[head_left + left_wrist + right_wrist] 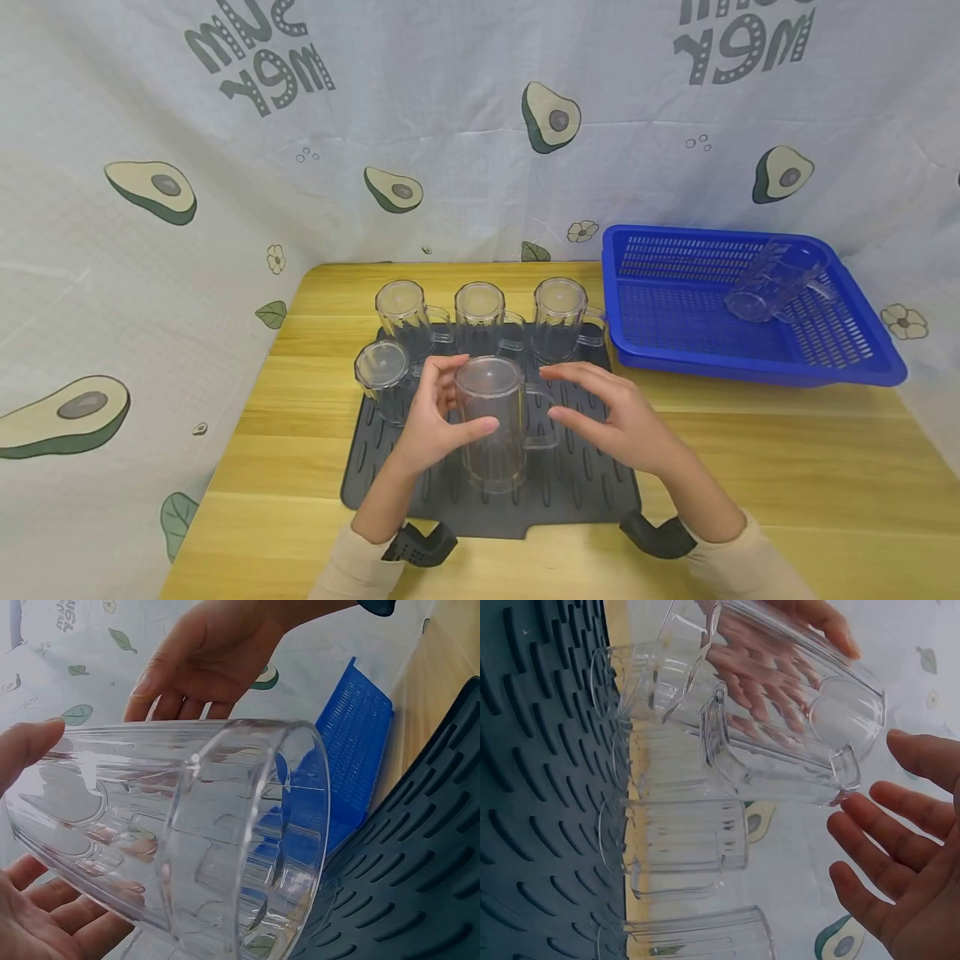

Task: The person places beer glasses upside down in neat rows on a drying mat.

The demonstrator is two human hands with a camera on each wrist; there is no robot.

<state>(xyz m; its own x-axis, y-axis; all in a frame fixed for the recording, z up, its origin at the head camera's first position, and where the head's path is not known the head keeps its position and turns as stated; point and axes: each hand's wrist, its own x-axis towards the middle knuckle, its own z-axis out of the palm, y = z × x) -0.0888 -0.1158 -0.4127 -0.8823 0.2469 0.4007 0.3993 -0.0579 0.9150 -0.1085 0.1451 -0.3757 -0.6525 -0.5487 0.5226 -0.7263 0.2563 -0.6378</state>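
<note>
A clear glass-like mug (pixel 491 442), base up, is held over the dark drying mat (pixel 555 492). My left hand (pixel 431 421) grips its left side, thumb in front and fingers behind. The mug's handle (pixel 542 440) points right, toward my right hand (pixel 622 417). That hand has its fingers spread and loosely bent beside the handle. In the right wrist view one fingertip of the right hand (pixel 907 862) is at the handle's end; whether it touches, I cannot tell. The left wrist view shows the mug's wide rim (pixel 307 847) facing the mat.
Several similar mugs stand upside down on the mat, such as the back-middle mug (pixel 480 317) and a mug at the left (pixel 384 379). A blue perforated basket (pixel 630 354) sits at the right back with one mug (pixel 772 279) lying inside. A printed curtain (pixel 465 100) hangs behind the wooden table (pixel 787 467).
</note>
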